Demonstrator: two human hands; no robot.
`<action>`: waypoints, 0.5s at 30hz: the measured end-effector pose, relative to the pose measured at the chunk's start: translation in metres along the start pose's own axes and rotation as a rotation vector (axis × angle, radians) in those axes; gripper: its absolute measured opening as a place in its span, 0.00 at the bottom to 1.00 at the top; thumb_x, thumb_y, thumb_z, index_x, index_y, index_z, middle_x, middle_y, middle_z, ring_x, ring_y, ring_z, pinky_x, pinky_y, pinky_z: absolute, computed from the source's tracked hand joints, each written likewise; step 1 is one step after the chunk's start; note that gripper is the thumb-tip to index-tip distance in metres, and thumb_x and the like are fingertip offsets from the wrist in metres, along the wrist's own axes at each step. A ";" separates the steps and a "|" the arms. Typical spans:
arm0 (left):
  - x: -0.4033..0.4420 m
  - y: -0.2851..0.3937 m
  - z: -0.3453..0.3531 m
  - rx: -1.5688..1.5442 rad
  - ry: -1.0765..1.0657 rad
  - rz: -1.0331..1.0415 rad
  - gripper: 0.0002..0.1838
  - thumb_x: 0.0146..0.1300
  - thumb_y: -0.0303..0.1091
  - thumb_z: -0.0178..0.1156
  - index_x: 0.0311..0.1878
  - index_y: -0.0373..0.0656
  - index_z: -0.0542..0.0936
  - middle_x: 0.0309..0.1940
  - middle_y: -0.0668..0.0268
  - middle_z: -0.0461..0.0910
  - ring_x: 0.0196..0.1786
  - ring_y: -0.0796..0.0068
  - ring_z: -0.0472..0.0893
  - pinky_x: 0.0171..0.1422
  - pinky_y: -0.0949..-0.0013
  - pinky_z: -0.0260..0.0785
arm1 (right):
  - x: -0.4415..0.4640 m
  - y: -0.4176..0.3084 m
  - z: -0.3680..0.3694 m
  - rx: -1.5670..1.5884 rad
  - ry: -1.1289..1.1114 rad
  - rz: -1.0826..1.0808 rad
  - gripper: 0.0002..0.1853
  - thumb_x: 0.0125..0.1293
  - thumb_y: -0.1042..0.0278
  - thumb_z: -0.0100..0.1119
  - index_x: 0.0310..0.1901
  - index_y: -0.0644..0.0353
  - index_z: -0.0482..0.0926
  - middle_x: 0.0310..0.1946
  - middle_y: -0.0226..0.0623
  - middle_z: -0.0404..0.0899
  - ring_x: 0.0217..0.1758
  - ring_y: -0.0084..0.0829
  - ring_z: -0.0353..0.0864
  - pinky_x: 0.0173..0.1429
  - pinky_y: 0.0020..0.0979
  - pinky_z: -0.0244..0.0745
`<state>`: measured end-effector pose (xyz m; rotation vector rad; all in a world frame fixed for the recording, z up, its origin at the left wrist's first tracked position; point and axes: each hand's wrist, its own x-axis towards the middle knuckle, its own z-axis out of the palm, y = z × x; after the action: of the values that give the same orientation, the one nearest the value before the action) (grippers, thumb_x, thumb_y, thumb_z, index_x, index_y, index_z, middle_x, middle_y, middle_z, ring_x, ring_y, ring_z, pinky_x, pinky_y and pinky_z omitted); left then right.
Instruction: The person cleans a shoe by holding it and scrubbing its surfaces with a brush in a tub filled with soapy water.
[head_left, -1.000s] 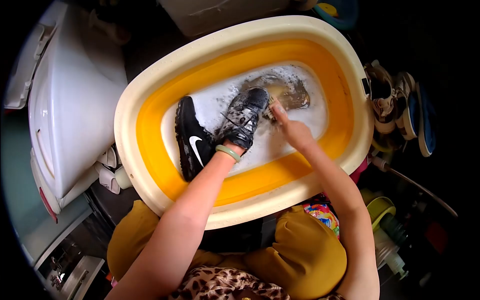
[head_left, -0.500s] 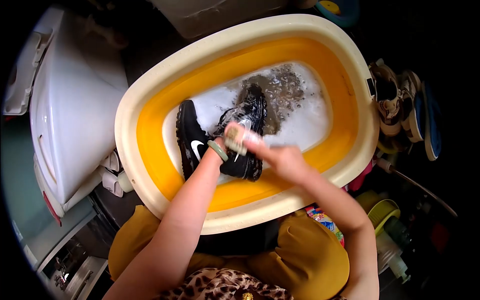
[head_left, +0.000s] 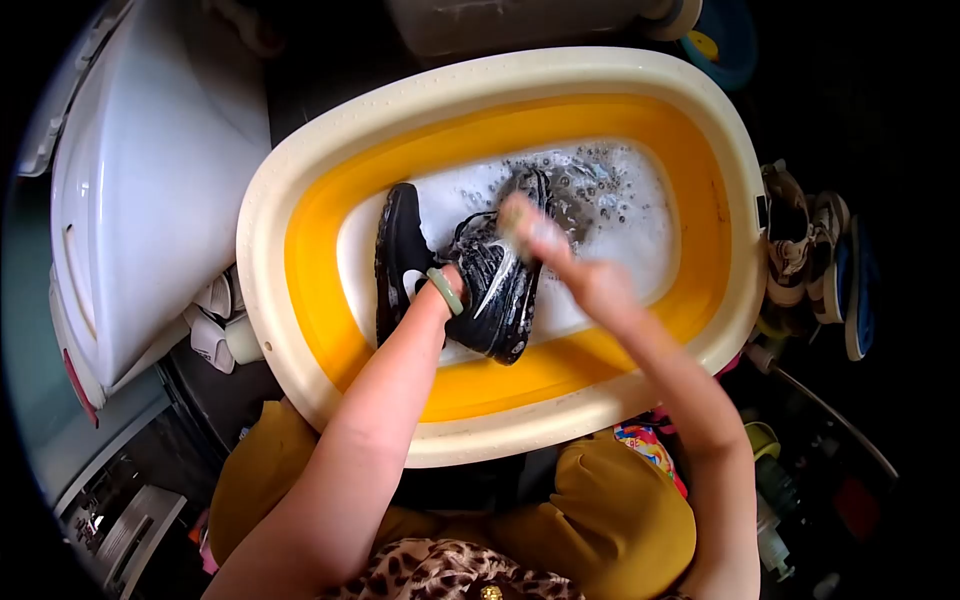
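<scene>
My left hand (head_left: 453, 280), with a pale green bangle (head_left: 444, 291) at its wrist, reaches into the opening of a wet black sneaker (head_left: 497, 300) with a white swoosh. Its fingers are hidden inside, and the shoe is held up on it. Closed round a small scrubbing brush (head_left: 513, 236), my right hand (head_left: 570, 262) is on the soapy side of this shoe, blurred by motion. A second black sneaker (head_left: 397, 245) lies just left, within the yellow and cream basin (head_left: 500, 445). Foamy, greyish water (head_left: 610, 195) covers the basin floor beyond the shoes.
A white ceramic fixture (head_left: 165, 200) stands at the left. Several other shoes (head_left: 825, 250) are lined up right of the basin. A blue bowl (head_left: 735, 45) is at the upper right, near a translucent box (head_left: 510, 25). A colourful packet (head_left: 648, 445) lies by my right knee.
My right hand has moved the brush up along the shoe, towards its toe. The shoe on my left hand has turned slightly, and the foam around it has shifted.
</scene>
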<state>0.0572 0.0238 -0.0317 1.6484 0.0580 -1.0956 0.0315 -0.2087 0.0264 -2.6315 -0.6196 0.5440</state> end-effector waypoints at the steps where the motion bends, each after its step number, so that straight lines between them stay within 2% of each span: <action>1: 0.000 -0.001 -0.002 0.027 0.000 -0.012 0.26 0.72 0.45 0.36 0.68 0.41 0.64 0.65 0.57 0.66 0.65 0.65 0.67 0.68 0.64 0.59 | 0.031 0.001 -0.026 0.020 0.050 0.079 0.27 0.64 0.69 0.52 0.64 0.30 0.67 0.20 0.43 0.76 0.20 0.41 0.78 0.25 0.40 0.73; 3: -0.001 -0.004 -0.004 0.076 -0.003 -0.035 0.26 0.73 0.45 0.36 0.68 0.41 0.64 0.65 0.57 0.66 0.65 0.65 0.67 0.68 0.64 0.59 | 0.070 0.009 -0.040 0.010 0.141 0.140 0.24 0.66 0.65 0.50 0.63 0.31 0.68 0.26 0.49 0.79 0.25 0.45 0.81 0.30 0.42 0.74; 5: -0.003 -0.005 -0.008 0.129 -0.005 -0.052 0.26 0.73 0.45 0.36 0.67 0.41 0.64 0.64 0.57 0.66 0.65 0.65 0.67 0.68 0.64 0.59 | 0.049 -0.006 -0.028 0.163 0.110 0.165 0.25 0.65 0.68 0.52 0.63 0.33 0.69 0.27 0.52 0.79 0.26 0.48 0.80 0.33 0.41 0.75; 7: -0.004 -0.010 -0.010 0.155 -0.006 -0.066 0.26 0.73 0.45 0.36 0.67 0.42 0.64 0.64 0.57 0.67 0.65 0.66 0.67 0.68 0.64 0.59 | -0.008 -0.025 0.015 0.269 0.056 0.075 0.26 0.65 0.67 0.51 0.64 0.31 0.67 0.25 0.50 0.80 0.25 0.46 0.81 0.28 0.42 0.75; 9: -0.004 -0.010 -0.010 0.153 -0.005 -0.061 0.26 0.73 0.45 0.37 0.67 0.42 0.64 0.64 0.57 0.67 0.65 0.66 0.68 0.68 0.64 0.59 | -0.049 -0.069 -0.006 0.349 0.050 -0.041 0.32 0.62 0.72 0.54 0.66 0.30 0.64 0.22 0.47 0.78 0.22 0.44 0.79 0.28 0.42 0.75; 10: -0.003 -0.010 -0.009 0.154 -0.006 -0.059 0.26 0.73 0.45 0.37 0.67 0.42 0.64 0.64 0.57 0.67 0.65 0.66 0.68 0.68 0.64 0.59 | -0.056 -0.066 0.001 0.316 0.092 -0.117 0.33 0.61 0.75 0.54 0.66 0.30 0.65 0.19 0.45 0.77 0.19 0.43 0.78 0.26 0.41 0.74; 11: -0.003 -0.008 -0.006 0.156 -0.011 -0.061 0.26 0.73 0.45 0.37 0.67 0.42 0.64 0.64 0.57 0.67 0.65 0.66 0.68 0.68 0.64 0.59 | -0.036 -0.044 -0.006 0.193 -0.066 -0.001 0.26 0.64 0.71 0.53 0.62 0.34 0.71 0.25 0.51 0.78 0.21 0.45 0.78 0.29 0.40 0.75; 13: 0.001 -0.004 -0.007 0.162 -0.008 -0.057 0.26 0.73 0.45 0.37 0.67 0.42 0.64 0.64 0.57 0.67 0.64 0.66 0.68 0.68 0.64 0.59 | 0.019 -0.022 -0.030 0.102 -0.019 0.158 0.23 0.65 0.66 0.52 0.61 0.32 0.71 0.25 0.51 0.78 0.24 0.47 0.79 0.29 0.42 0.74; 15: 0.002 -0.004 -0.009 0.185 -0.008 -0.067 0.26 0.73 0.45 0.37 0.67 0.42 0.64 0.64 0.57 0.67 0.64 0.66 0.68 0.67 0.65 0.59 | 0.054 -0.017 -0.039 0.141 0.126 0.132 0.21 0.66 0.63 0.51 0.61 0.31 0.71 0.26 0.52 0.78 0.27 0.49 0.80 0.32 0.44 0.74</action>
<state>0.0614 0.0313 -0.0362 1.8178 0.0063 -1.1874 0.0873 -0.1788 0.0523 -2.5607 -0.3569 0.4388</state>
